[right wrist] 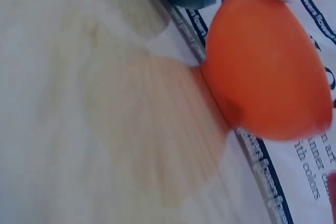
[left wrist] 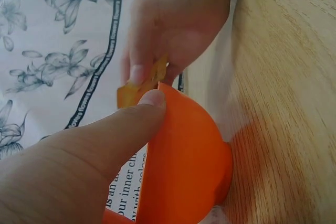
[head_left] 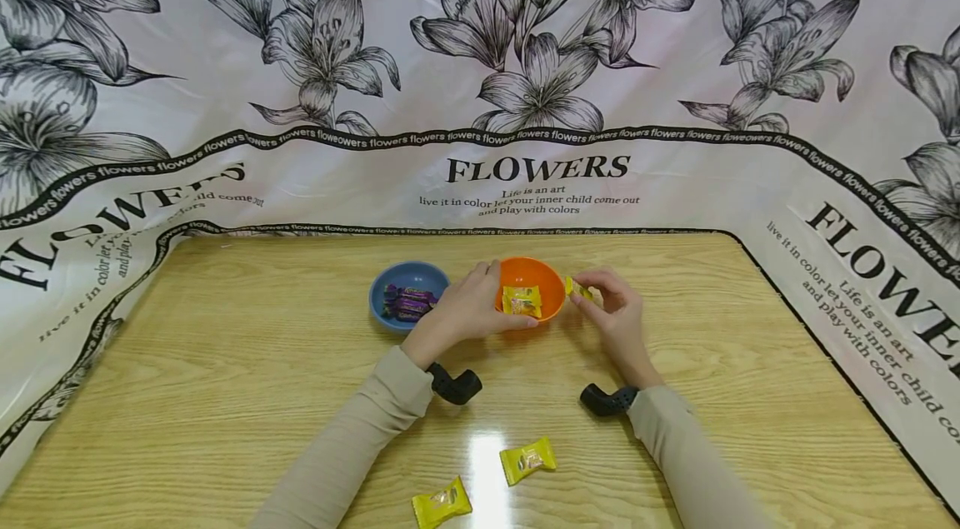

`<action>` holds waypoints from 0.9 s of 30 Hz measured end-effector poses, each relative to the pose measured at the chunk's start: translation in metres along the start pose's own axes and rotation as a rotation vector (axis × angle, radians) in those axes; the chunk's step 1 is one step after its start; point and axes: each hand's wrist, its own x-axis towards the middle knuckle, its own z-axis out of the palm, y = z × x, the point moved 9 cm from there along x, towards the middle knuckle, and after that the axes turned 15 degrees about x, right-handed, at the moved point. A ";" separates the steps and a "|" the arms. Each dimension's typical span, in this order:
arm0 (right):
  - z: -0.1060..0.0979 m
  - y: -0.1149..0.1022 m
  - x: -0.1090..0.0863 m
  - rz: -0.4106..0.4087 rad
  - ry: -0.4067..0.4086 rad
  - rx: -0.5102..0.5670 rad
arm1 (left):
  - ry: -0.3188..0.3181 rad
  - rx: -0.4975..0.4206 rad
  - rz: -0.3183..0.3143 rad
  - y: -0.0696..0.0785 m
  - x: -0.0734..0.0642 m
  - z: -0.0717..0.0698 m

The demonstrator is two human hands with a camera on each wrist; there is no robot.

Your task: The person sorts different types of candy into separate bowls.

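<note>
While one of my hands steadies the orange bowl (head_left: 552,283), the other pinches a yellow candy (head_left: 573,287) just outside that bowl's right edge, and this is where I judge a slip likeliest. Should I let go short of the rim, the piece could fall on the table (head_left: 225,387) to the right of the bowl; a knock against the rim, from coming in too low, could cause the same. If my grip on the bowl pulled or pressed unevenly, the bowl might tip or slide, as it looks light. My left hand (head_left: 467,304) is spread about as wide as the orange bowl's left side, fingers toward the far edge and thumb on the rim nearest me, holding it. My right hand (head_left: 618,316) is drawn narrow, thumb and fingers closed on the wrapper; whether the wrapper touches the rim, I cannot tell. Inside the orange bowl lie yellow pieces (head_left: 521,301), apparently two, overlapping. Just left of it, partly behind my left wrist, the blue bowl (head_left: 415,271) holds purple candies (head_left: 408,304). On my side of the orange bowl, well apart from it, two more yellow wrappers lie on the table: a nearer piece (head_left: 442,503), off to the left, and a farther piece (head_left: 528,460), almost straight in front of the bowl.
</note>
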 end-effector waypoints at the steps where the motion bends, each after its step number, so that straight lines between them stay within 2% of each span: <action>1: 0.001 0.001 0.002 -0.017 0.016 0.006 | 0.001 0.001 -0.001 0.000 0.000 0.000; 6: 0.011 0.003 0.012 -0.064 0.042 0.017 | -0.005 0.005 0.007 0.001 0.001 0.001; 10: 0.025 0.008 0.020 -0.028 -0.019 -0.045 | -0.010 0.010 0.010 0.001 0.000 0.001; 12: 0.033 0.012 0.025 0.014 -0.067 -0.131 | -0.006 0.013 0.010 0.001 0.000 0.001; 16: 0.051 0.021 0.030 0.077 -0.196 -0.370 | 0.004 0.012 0.016 0.000 -0.001 0.000; 21: 0.071 0.027 0.034 0.081 -0.361 -0.578 | 0.005 0.013 0.020 0.000 0.000 0.000; 27: 0.079 0.029 0.039 0.134 -0.437 -0.747 | 0.007 0.017 0.016 0.000 0.000 0.000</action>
